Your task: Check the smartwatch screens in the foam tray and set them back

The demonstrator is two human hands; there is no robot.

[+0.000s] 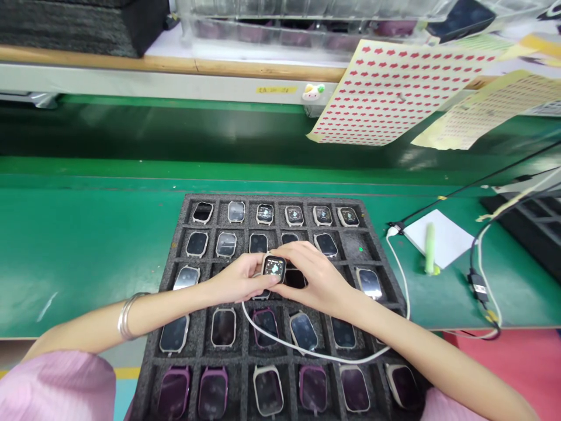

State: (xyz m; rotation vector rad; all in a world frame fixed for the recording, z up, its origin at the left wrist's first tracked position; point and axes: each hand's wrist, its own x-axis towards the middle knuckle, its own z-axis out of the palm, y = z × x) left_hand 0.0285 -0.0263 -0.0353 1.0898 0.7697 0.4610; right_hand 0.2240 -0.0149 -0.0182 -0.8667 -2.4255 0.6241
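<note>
A smartwatch case without a strap, its screen lit with a watch face, is held over a dark foam tray. My left hand grips its left side, thumb at the lower edge. From the other side my right hand closes on it, fingers along the top. A white cable loops from below my left hand across the tray to the right; the end near that hand is hidden. Several more watch cases, silver and purple, lie in the tray's compartments, such as a purple-framed watch.
Right of the tray, a green marker-like stick lies on a white pad. Black and white cables with a connector run along the right side. A sheet of red arrow stickers hangs from the shelf edge above the green table.
</note>
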